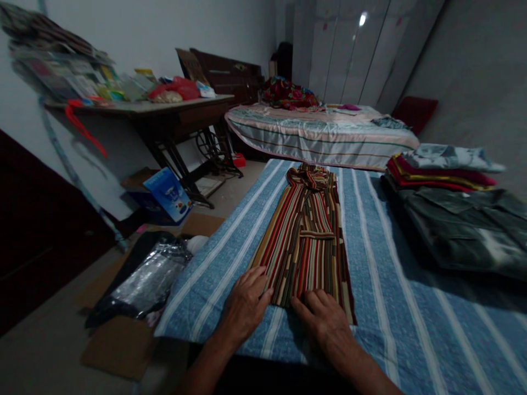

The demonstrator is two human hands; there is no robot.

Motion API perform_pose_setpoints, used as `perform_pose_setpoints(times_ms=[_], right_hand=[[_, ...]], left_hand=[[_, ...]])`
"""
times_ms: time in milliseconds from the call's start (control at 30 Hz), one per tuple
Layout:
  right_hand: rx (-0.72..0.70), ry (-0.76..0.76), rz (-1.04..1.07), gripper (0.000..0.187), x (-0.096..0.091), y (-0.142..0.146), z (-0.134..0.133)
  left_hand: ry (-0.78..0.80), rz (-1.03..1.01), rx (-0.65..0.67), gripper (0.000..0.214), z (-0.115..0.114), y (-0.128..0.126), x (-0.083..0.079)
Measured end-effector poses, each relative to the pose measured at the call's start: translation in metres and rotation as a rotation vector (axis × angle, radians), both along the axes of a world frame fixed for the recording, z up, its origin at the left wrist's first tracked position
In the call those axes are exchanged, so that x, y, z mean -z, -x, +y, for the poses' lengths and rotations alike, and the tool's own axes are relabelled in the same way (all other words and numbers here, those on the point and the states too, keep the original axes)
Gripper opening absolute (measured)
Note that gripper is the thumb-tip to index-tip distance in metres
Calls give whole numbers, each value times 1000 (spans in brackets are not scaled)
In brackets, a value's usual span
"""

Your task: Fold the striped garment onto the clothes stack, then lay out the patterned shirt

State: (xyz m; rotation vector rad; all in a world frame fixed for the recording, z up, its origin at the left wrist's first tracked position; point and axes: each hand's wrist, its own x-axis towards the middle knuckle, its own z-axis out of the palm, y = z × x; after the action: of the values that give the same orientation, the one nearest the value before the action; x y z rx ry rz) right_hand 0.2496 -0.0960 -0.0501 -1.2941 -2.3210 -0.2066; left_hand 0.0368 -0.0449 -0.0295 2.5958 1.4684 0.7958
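Striped garment [284,236] lies lengthwise on blue-striped cloth [370,307], hem near the cloth's near edge. Left hand [246,299] and right hand [323,318] at hem, fingers loosely bent; cannot tell if pinching. Probably light, limp; best held by hem corners.

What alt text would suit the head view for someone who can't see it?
A person's left hand and right hand touch the near end of a striped garment laid lengthwise on a blue-and-white cloth. Folded clothes are stacked at the right; a bed stands beyond, a cluttered table to the left.
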Motion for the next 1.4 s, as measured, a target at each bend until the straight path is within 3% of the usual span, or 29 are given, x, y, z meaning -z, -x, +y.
perform_pose_setpoints(times_ms=[200,300,467,567,700,800,833,933,1033,1200,1400], right_hand=[[38,3,35,32,2,6,0],[58,-3,46,30,5,9,1],[58,-47,107,27,11,8,2],[1,114,219,20,-2,1,12],[22,423,479,16,-34,-12,60],[190,728,708,12,-51,-14,119],[307,872,793,11,-54,-13,139],[433,1053,863,16,-57,-5,186],[480,1132,912,17,-58,3,208],[540,1180,959,20,-60,10,216],[531,1160,966,22,-47,7,225]], left_hand=[[-41,26,46,17,23,-30,-19],[18,72,62,20,43,-51,-24],[127,177,-34,37,60,-64,-2],[99,180,-37,42,59,-61,13],[78,200,-19,44,57,-56,18],[80,217,-6,47,57,-55,16],[85,224,-10,47,57,-55,15],[101,247,-24,47,57,-56,14],[91,257,-27,47,57,-56,14],[86,266,-151,52,55,-57,9],[246,275,-280,57,53,-61,-2]])
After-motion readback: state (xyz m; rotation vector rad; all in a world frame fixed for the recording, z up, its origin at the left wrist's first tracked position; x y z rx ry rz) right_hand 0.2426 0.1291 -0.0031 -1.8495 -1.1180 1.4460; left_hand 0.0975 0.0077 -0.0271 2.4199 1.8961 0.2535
